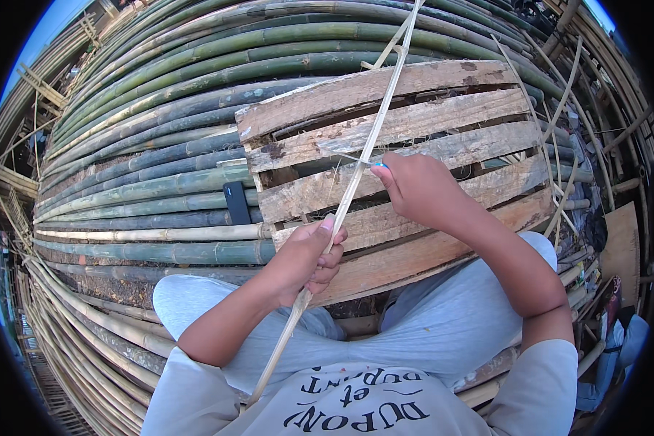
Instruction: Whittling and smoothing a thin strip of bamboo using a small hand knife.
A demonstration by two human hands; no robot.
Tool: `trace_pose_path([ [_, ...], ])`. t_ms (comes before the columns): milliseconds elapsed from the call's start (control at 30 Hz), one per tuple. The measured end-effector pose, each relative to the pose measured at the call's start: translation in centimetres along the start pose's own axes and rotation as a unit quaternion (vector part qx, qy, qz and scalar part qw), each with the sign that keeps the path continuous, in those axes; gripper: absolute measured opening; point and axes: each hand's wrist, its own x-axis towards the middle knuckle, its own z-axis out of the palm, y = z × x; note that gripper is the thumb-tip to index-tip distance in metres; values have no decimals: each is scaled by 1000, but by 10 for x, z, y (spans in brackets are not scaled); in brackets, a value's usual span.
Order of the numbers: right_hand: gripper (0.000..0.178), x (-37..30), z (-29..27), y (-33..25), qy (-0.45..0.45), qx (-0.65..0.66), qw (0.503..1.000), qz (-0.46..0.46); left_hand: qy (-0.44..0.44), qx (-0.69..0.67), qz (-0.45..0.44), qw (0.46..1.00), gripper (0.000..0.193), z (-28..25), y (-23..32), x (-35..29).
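Note:
A long pale bamboo strip [376, 131] runs slantwise from beside my body, over my lap, to the far top of the view. My left hand [305, 256] is closed around it near the front edge of a slatted wooden platform [414, 105]. In my right hand [423, 187] is a small knife [349, 156], with a bit of blue handle showing at the fingers. Its thin blade lies across the strip, beyond my left hand, and points left. Higher up, a thin split piece [391, 54] branches off at the strip. Most of the knife's handle is hidden in my fist.
Green and grey bamboo poles [189, 94] cover the ground ahead and to the left. A dark phone [236, 203] lies on them beside the platform. Thin bamboo strips [559, 123] lean at the platform's right. Cloth [610, 356] lies at the lower right.

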Motion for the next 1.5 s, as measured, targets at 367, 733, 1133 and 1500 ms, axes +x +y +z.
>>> trace_pose_path([
  [367, 52, -13, -44, -3, -261, 697, 592, 309, -11, -30, -3, 999, 32, -1, 1, -6],
  [733, 52, -14, -19, -35, -328, 597, 625, 380, -131, -238, -44, 961, 37, -7, 2, -5],
  [1133, 52, -17, -35, -29, -234, 643, 638, 353, -126, -116, 5, 985, 32, -9, 12, -14],
  [1500, 53, -29, -9, -56, -225, 522, 768, 295, -73, -106, 2, 992, 44, -9, 12, -15],
])
